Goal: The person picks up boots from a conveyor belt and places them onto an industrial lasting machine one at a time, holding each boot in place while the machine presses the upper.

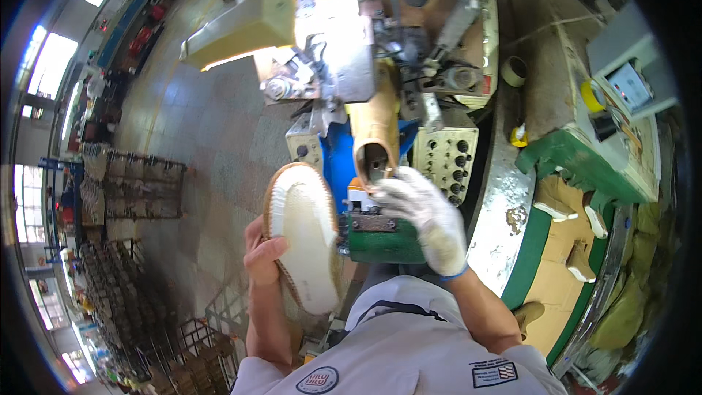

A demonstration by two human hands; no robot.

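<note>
My bare left hand [265, 254] is closed round the edge of a shoe [301, 238], thumb on its underside. The shoe's pale, flat bottom is turned up, with a tan edge around it. At the centre a tan boot [374, 128] sits in a large machine [409, 25], its round opening toward me. My right hand [428, 216], in a white glove, is at the near edge of that opening, with its fingers stretched out. The fingertips are slightly blurred, so whether they touch the boot I cannot tell. A green machine part [384, 243] lies just below the glove.
Control panels with knobs [447, 157] flank the machine's front. On the right, a conveyor belt [545, 278] carries several tan boots [580, 262], beside a metal ledge [504, 241]. A green-edged bench [596, 164] stands behind it. Racks of shoes [121, 289] line the left.
</note>
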